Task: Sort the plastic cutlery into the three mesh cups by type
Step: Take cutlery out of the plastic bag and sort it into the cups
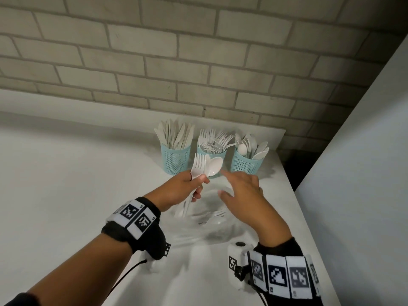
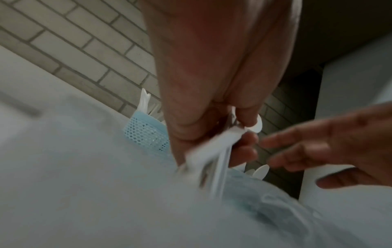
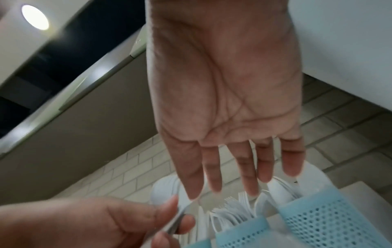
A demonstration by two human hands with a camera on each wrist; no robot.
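The left hand (image 1: 176, 191) holds a mixed bunch of cutlery (image 1: 204, 166) in a closed grip, forks and a spoon fanned upward just in front of the three mesh cups (image 1: 176, 160) on the worktop (image 1: 77, 184). The right hand (image 1: 245, 191) reaches toward the bunch, fingers spread and empty. The step looks like picking one piece out; next it likely calls for pinching the spoon and carrying it to the rightmost cup, where the spoons stand

Mesh cups (image 1: 207, 155) crammed, wall (image 1: 198, 62) close behind, counter (image 1: 66, 184) left open
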